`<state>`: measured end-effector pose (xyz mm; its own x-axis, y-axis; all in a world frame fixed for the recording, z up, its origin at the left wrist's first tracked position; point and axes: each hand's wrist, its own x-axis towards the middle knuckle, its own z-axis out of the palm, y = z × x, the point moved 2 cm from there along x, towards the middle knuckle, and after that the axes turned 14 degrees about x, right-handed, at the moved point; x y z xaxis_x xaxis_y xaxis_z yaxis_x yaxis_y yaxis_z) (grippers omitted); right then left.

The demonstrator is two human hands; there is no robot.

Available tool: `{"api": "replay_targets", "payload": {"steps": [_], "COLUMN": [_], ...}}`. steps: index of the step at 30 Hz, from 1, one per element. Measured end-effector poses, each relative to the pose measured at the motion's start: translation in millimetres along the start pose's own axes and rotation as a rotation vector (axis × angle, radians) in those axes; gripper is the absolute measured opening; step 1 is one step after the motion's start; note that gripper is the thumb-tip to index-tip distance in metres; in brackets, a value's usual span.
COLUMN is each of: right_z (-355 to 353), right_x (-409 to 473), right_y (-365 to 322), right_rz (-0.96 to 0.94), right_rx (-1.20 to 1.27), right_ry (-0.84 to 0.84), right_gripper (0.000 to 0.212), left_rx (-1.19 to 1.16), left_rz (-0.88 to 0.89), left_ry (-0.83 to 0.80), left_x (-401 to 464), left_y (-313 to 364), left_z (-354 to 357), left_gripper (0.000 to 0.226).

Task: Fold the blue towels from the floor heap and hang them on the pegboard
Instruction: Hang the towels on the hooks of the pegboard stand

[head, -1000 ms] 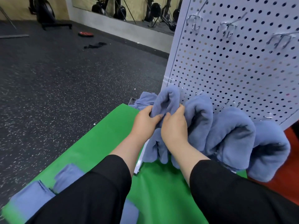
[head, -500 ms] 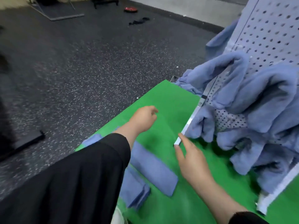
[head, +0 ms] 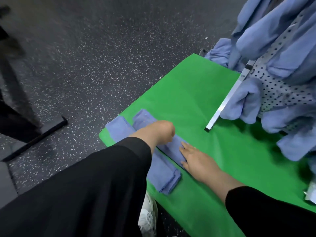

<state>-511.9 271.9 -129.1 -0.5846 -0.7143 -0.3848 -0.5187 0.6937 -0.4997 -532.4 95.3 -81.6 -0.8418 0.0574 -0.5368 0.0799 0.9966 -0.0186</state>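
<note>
Two folded blue towels lie side by side on the green mat (head: 188,93). My left hand (head: 159,132) is on the right-hand folded towel (head: 145,117), fingers curled down around it and hidden behind the knuckles. My right hand (head: 193,156) rests on the near end of that same towel with straight fingers. The other folded towel (head: 164,175) lies just left, partly under my left sleeve. The white pegboard (head: 273,86) stands at the right, draped with several hung blue towels (head: 266,36).
The pegboard's metal foot (head: 222,103) juts onto the mat. A loose blue towel heap (head: 217,52) lies behind the board's left edge. A black equipment bar (head: 42,135) lies on the speckled floor at the left. My shoe (head: 148,218) is by the mat's near edge.
Both hands have left the towels hung on the pegboard and come down to the mat. They now lie on a folded towel, and my view has tipped down.
</note>
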Motion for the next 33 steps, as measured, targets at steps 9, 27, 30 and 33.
{"api": "replay_targets", "payload": {"steps": [9,27,30,33], "right_z": [1.8,-200.5,-224.8,-250.8], "right_x": [10.1,-123.4,-155.6,-194.3], "right_y": [-2.8,5.5,7.4,2.4], "right_rz": [0.106,0.067,0.109,0.119], "right_rx": [0.054,0.236,0.147,0.098], "right_ry": [0.128,0.608,0.73,0.833], "right_gripper": [0.052,0.037,0.022,0.018], "left_rx": [0.154,0.009,0.071,0.104], "left_rz": [0.059,0.075,0.065,0.027], "left_ry": [-0.166,0.567,0.642,0.772], "left_x": [8.6,-45.4,-73.0,-102.8], "left_y": [5.9,109.1,144.8,171.4], "left_z": [19.5,-152.9,-185.5,-211.3], "left_gripper": [0.036,0.016,0.022,0.016]}}
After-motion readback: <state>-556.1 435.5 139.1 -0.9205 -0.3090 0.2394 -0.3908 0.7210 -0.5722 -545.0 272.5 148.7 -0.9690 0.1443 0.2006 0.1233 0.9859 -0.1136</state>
